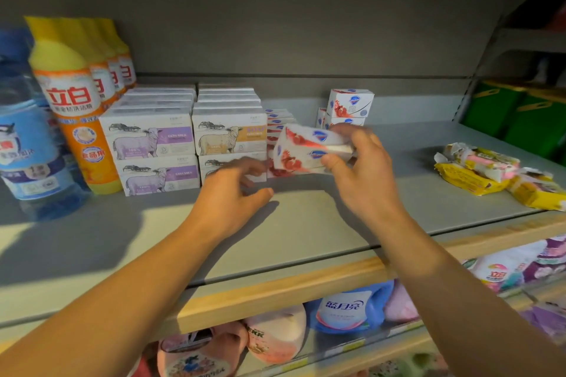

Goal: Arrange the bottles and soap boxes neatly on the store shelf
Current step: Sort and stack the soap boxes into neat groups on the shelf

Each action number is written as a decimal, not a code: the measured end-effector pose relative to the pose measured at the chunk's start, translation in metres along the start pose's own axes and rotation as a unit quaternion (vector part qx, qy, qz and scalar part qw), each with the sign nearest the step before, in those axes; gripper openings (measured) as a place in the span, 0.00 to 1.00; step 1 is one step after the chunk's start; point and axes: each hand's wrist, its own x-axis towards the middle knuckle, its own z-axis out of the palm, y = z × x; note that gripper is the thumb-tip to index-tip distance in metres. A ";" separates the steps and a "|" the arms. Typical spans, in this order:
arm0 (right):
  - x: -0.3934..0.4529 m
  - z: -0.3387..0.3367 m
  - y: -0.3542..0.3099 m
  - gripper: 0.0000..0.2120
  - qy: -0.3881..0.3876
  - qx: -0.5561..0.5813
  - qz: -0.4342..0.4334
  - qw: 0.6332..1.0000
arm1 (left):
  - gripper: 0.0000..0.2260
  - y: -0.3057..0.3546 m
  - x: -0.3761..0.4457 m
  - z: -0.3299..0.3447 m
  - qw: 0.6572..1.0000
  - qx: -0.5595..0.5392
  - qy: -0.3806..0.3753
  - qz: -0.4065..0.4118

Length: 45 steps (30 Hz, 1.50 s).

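Observation:
My right hand (358,162) grips two stacked white soap boxes with red fruit print (306,147), held tilted just above the grey shelf (306,223). My left hand (235,190) hovers low to their left with loosely curled fingers, holding nothing, in front of a row of the same red-print boxes (278,122). More of these boxes (349,104) stand stacked at the back. Purple sheep soap boxes (153,144) and tan sheep soap boxes (229,135) sit in neat stacks. Yellow-capped orange bottles (73,107) and a blue bottle (30,144) stand at the far left.
Yellow and pink wrapped packets (490,171) lie loose at the shelf's right end. Green crates (514,113) fill the neighbouring bay. A wooden-edged rail (275,294) fronts the shelf, with detergent pouches (343,309) on the level below.

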 end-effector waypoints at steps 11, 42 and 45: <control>0.103 0.034 0.025 0.20 -0.029 -0.096 -0.004 0.995 | 0.19 -0.002 -0.002 0.009 0.971 0.199 -0.111 0.076; 0.160 0.021 0.113 0.31 -0.041 -0.272 0.037 0.961 | 0.05 0.000 0.008 0.002 0.995 0.039 -0.008 -0.093; 0.178 0.022 0.121 0.38 -0.103 -0.352 0.041 0.929 | 0.06 -0.002 0.010 0.003 0.994 0.020 0.002 -0.106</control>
